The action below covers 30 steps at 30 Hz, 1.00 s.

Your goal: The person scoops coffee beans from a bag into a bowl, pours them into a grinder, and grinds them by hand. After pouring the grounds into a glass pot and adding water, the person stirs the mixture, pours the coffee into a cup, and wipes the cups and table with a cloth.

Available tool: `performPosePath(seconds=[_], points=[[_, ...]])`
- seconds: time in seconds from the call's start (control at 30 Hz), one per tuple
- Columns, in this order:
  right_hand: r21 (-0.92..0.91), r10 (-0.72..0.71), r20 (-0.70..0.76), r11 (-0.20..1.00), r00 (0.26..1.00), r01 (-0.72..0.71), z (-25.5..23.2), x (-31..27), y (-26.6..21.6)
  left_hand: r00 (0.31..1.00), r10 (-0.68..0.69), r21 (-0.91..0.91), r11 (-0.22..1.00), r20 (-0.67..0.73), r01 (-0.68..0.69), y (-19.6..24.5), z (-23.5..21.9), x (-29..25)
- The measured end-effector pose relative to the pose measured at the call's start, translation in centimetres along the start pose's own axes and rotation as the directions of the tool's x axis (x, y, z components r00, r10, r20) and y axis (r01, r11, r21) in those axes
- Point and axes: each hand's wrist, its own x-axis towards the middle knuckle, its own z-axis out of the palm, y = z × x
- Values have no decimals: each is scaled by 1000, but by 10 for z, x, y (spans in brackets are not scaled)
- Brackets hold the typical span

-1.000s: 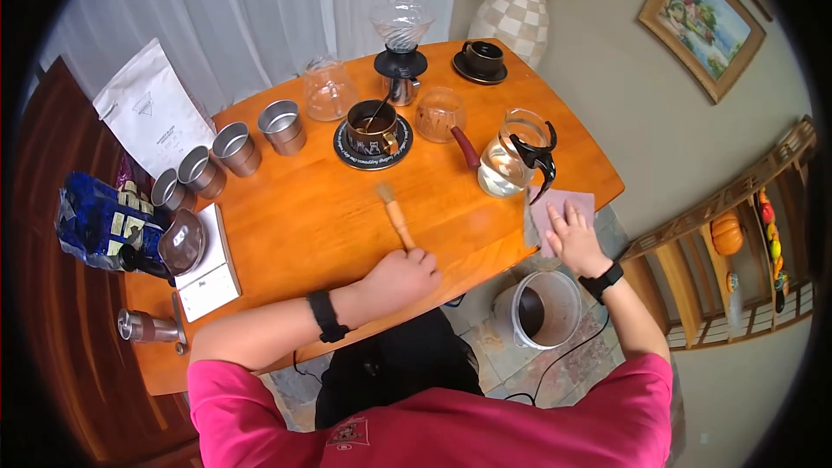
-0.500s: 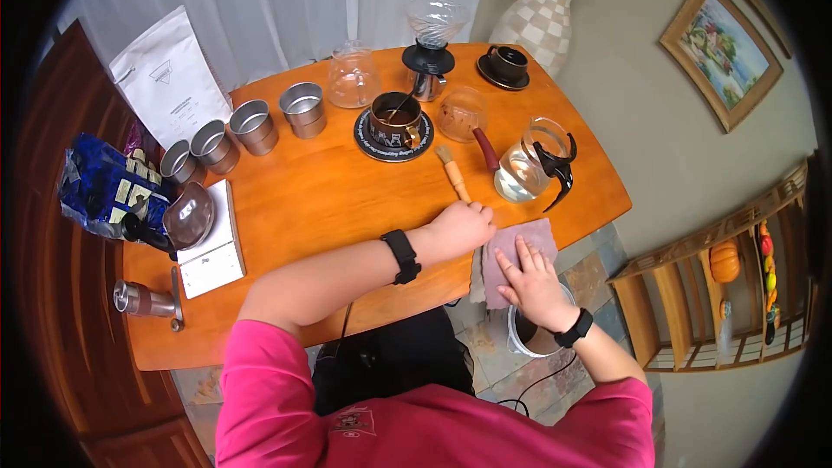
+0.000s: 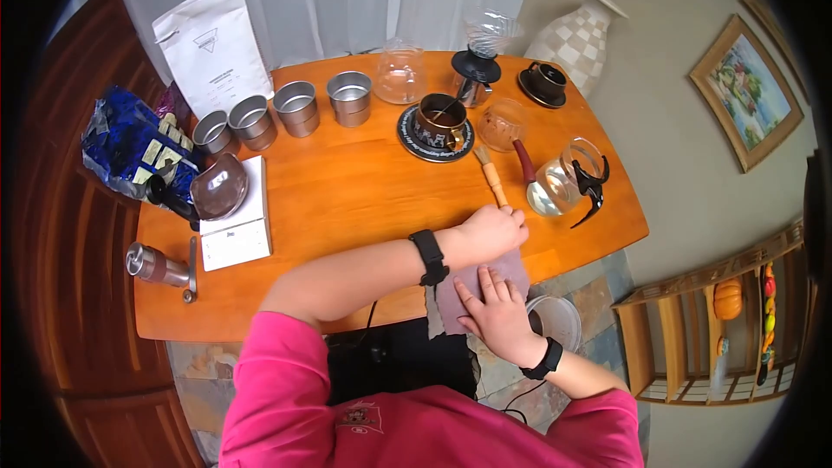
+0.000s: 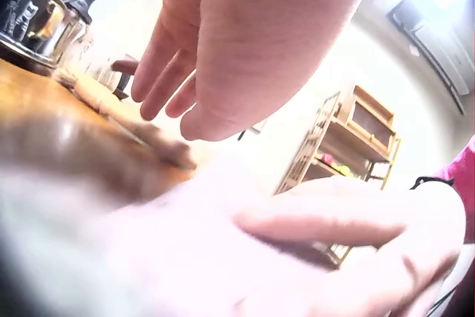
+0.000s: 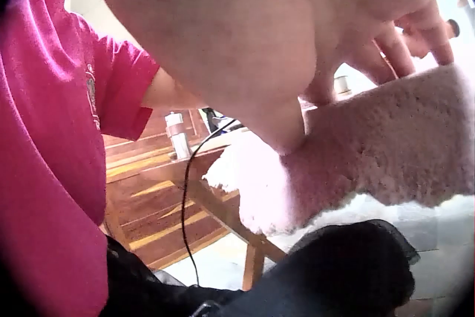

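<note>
A brush [image 3: 491, 178] with a wooden handle and pale bristles lies on the table [image 3: 364, 182], bristles pointing to the back. My left hand [image 3: 490, 234] is over its handle end, partly hiding it; in the left wrist view loosely bent fingers [image 4: 159, 83] hang above the handle. Just in front, my right hand [image 3: 496, 312] rests on a pinkish-mauve cloth [image 3: 452, 308] with its fingers spread and nearly straight. This cloth overlaps the table's front edge, and its ragged grey-white border shows in the right wrist view.
Behind the brush stand a dark cup [image 3: 440, 121] on a saucer and a glass pot with red handle [image 3: 523, 160]. A water-filled glass pot [image 3: 555, 186] sits to the right. Metal cups [image 3: 297, 113], a white scale [image 3: 234, 243] and bags are left. A bucket [image 3: 559, 322] stands below.
My left hand and the brush have moved right across the table, toward the red-handled pot. My right hand and the cloth have shifted left along the table's front edge.
</note>
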Motion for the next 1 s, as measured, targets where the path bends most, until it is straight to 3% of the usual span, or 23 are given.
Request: performPosePath(seconds=[0.17,0.23,0.33,0.43,0.47,0.57,0.63,0.77,0.87,0.97,1.0], points=[[165,-170,-9,972,985,169,-1,35,-21,996,-90,-126,988,5,90,13,-80,-48],[272,-247,6,933,969,236,12,57,-23,981,-188,-149,970,44,192,16,-101,-73],[244,-252,-71,934,965,262,6,103,-24,924,-357,-45,929,139,366,14,-110,-110],[-26,-285,36,958,958,286,11,151,-22,804,-507,2,846,309,533,-7,-103,-138],[30,-283,79,959,956,281,11,167,-20,752,-543,3,811,374,585,-18,-99,-144],[139,-265,194,960,944,241,12,212,-10,774,-590,191,807,230,559,-44,-88,-156],[141,-230,254,970,940,199,15,237,-7,696,-669,134,739,261,660,-57,-85,-151],[53,-99,205,995,974,90,29,267,-7,539,-789,156,596,294,788,-79,-70,-137],[17,-124,225,992,967,123,18,280,-9,526,-772,261,623,356,738,-98,-69,-134],[56,-28,220,998,975,16,21,296,-13,490,-779,384,621,391,683,-116,-60,-142],[86,1,221,996,975,-21,20,299,-16,448,-789,393,604,420,694,-118,-63,-142]])
